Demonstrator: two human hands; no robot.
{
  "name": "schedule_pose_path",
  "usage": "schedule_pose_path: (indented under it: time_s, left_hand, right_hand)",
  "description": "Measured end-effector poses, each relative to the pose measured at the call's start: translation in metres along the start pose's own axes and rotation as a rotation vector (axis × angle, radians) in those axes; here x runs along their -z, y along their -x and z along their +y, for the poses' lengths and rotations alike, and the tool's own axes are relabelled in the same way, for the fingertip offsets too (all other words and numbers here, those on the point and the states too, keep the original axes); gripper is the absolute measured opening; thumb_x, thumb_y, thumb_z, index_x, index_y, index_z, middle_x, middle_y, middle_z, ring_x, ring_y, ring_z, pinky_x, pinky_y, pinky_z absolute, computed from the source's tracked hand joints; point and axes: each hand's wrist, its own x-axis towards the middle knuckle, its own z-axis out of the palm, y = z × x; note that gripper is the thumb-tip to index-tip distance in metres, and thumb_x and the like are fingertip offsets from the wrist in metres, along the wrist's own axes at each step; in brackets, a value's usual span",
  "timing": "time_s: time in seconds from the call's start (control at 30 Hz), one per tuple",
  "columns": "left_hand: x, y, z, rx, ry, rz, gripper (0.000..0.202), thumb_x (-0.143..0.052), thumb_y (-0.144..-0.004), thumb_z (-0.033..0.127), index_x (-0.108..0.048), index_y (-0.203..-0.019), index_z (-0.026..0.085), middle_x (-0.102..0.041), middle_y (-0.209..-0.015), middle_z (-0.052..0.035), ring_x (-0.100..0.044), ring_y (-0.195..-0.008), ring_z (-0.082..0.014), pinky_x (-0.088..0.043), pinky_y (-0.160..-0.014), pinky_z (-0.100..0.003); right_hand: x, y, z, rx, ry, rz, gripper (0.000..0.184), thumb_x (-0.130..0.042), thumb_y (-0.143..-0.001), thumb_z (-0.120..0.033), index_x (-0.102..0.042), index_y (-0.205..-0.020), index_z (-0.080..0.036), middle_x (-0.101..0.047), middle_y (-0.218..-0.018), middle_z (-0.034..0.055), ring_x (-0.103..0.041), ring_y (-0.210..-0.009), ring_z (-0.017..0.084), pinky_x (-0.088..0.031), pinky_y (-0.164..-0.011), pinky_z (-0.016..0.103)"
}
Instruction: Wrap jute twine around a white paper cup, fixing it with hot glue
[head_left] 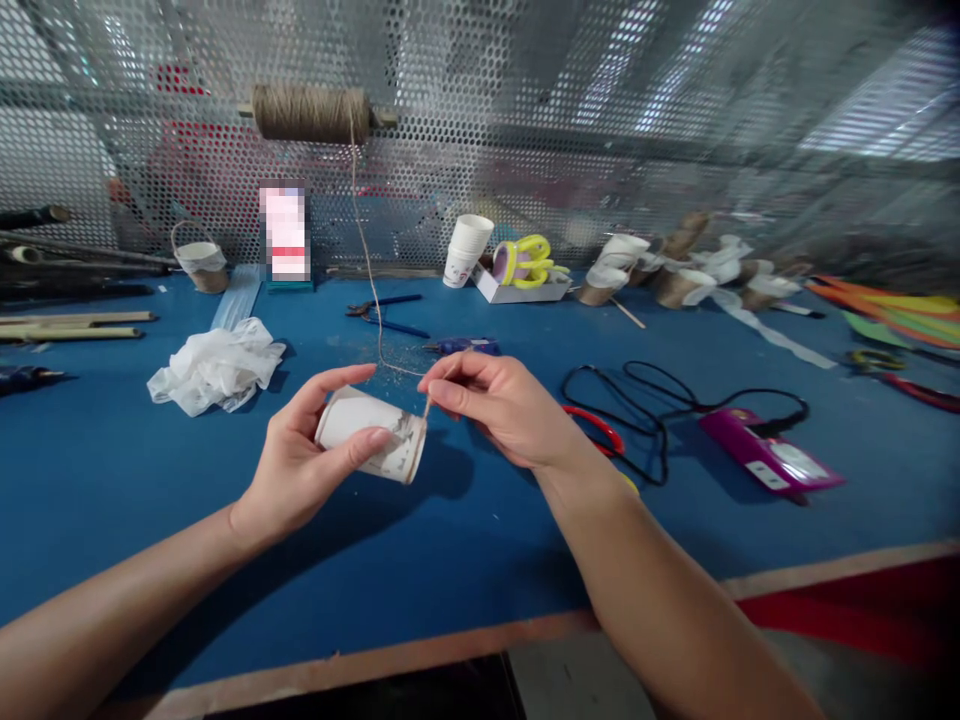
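Note:
My left hand (315, 445) is wrapped round a white paper cup (358, 422), tilted on its side above the blue table. Grey printing shows on the cup, and a strand of twine runs round its right-hand end. Between thumb and fingers, my right hand (487, 400) pinches the twine (367, 262) close to that end of the cup. From there the twine loops left and rises to a brown spool (311, 114) mounted on a rod against the perforated metal screen.
Pliers (386, 312) and a dark blue tool (463, 346) lie beyond my hands. A crumpled white plastic bag (217, 366) is at left. Stacked paper cups (468, 250) stand at the back. A purple device (769, 452) with a black cord lies right, near red-handled scissors (596, 428).

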Motion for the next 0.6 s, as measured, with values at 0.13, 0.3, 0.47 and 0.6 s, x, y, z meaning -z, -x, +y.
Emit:
schedule_pose_path:
  time_s: [0.13, 0.3, 0.47, 0.6]
  left_hand:
    - [0.0006, 0.0003, 0.0001, -0.038, -0.009, 0.015, 0.039, -0.078, -0.066, 0.018, -0.066, -0.103, 0.020, -0.067, -0.076, 0.0019, -0.057, -0.059, -0.0057, -0.050, -0.053, -0.011]
    - [0.0013, 0.0020, 0.0013, -0.133, -0.061, -0.009, 0.039, -0.077, -0.067, 0.014, -0.066, -0.104, 0.020, -0.070, -0.078, 0.0016, -0.061, -0.062, -0.0068, -0.051, -0.056, -0.012]
    - [0.0011, 0.0046, 0.0028, -0.224, -0.110, 0.010, 0.038, -0.077, -0.066, 0.014, -0.066, -0.102, 0.020, -0.072, -0.081, 0.0005, -0.063, -0.063, -0.0081, -0.052, -0.056, -0.013]
    - [0.0014, 0.0060, 0.0043, -0.262, -0.162, 0.022, 0.036, -0.076, -0.068, 0.017, -0.065, -0.103, 0.019, -0.072, -0.081, -0.0014, -0.063, -0.060, -0.0095, -0.051, -0.052, -0.015]
  right_hand:
    - [-0.0002, 0.0002, -0.0018, -0.006, 0.028, 0.006, 0.012, -0.071, -0.071, -0.029, -0.067, -0.072, -0.018, -0.061, -0.064, -0.0038, -0.049, -0.058, 0.008, -0.040, -0.060, 0.024]
    - [-0.0017, -0.0001, -0.0030, -0.017, 0.046, 0.000, 0.012, -0.071, -0.071, -0.029, -0.067, -0.071, -0.018, -0.061, -0.064, -0.0034, -0.050, -0.060, 0.008, -0.040, -0.060, 0.024]
    - [-0.0023, 0.0006, -0.0027, -0.031, 0.046, -0.013, 0.015, -0.072, -0.069, -0.032, -0.068, -0.072, -0.018, -0.059, -0.062, -0.0033, -0.047, -0.056, 0.008, -0.038, -0.057, 0.025]
    - [-0.0014, 0.0012, -0.0013, -0.060, 0.023, -0.029, 0.018, -0.072, -0.070, -0.035, -0.069, -0.072, -0.017, -0.059, -0.062, -0.0023, -0.045, -0.053, 0.008, -0.035, -0.052, 0.025]
